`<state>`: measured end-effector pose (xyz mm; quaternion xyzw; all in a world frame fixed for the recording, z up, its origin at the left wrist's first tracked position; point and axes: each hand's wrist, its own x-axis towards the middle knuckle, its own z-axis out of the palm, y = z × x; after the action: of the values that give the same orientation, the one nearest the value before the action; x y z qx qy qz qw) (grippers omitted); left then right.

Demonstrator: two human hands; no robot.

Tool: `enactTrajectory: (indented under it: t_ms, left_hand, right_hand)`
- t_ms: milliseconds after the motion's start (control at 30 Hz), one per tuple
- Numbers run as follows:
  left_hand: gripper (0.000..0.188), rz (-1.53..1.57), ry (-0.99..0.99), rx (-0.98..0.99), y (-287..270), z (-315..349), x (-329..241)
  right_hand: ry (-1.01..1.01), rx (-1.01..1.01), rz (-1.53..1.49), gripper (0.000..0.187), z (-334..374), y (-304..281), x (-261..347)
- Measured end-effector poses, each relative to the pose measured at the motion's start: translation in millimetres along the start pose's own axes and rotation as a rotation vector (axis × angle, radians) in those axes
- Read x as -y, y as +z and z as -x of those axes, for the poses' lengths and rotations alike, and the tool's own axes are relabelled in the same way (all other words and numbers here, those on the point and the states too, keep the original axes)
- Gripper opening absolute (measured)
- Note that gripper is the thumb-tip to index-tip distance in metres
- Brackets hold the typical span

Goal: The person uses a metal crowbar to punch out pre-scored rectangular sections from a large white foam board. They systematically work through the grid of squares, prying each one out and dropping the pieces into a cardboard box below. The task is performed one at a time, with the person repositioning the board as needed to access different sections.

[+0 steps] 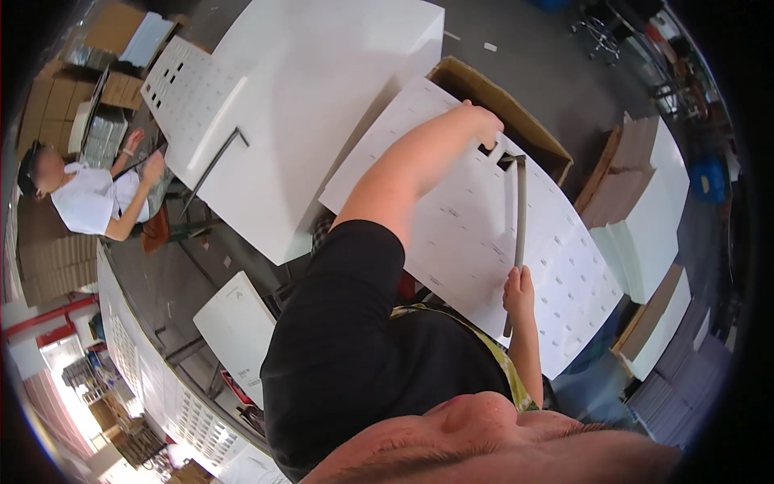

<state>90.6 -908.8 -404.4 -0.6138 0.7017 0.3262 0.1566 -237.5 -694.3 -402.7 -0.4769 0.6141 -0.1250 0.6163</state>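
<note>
A stack topped by a large white printed sheet [451, 218] lies in front of me, with dark cutouts near its far edge. My left hand [481, 123] reaches to that edge beside the cutouts. Its fingers are curled, and what they hold, if anything, is hidden. A long grey hooked bar [521, 214] runs across the sheet, its bent end at the cutouts. Lower down, my right hand [520, 290] is wrapped round the shaft.
Behind the sheet stands an open cardboard box [516, 113]. To the left, a large white stack [314, 81] carries another dark hooked bar [214, 169]. A co-worker [101, 189] in white is beyond it. More stacked sheets [637, 218] stand at the right.
</note>
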Motion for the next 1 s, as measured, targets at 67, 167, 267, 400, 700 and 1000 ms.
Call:
enactTrajectory:
  t_ms: [67, 167, 267, 400, 700, 1000]
  left_hand:
    - [0.051, 0.071, 0.020, 0.057, -2.4, -5.5, 3.5]
    - [0.047, 0.088, -0.011, 0.108, -4.9, -15.3, 4.7]
    - [0.042, 0.072, -0.089, 0.126, -5.7, -19.9, 2.2]
    - [0.036, 0.017, -0.168, 0.085, -0.1, -15.9, -8.6]
    - [0.039, 0.078, -0.049, -0.176, 11.6, -3.4, -2.5]
    - [0.044, -0.052, 0.119, -0.340, 40.8, 55.5, -14.4]
  right_hand:
    - [0.002, -0.008, 0.030, 0.023, -0.3, 1.4, -0.5]
    - [-0.026, -0.001, 0.019, 0.023, -0.6, 5.2, -5.2]
    - [-0.048, -0.017, -0.001, 0.023, -1.7, 7.2, -12.6]
    - [-0.047, -0.017, -0.069, 0.023, -3.8, 6.5, -18.4]
    - [-0.040, -0.022, -0.135, 0.023, 2.4, 6.8, -13.4]
    - [-0.211, -0.085, 0.155, 0.021, -3.8, 0.2, -22.9]
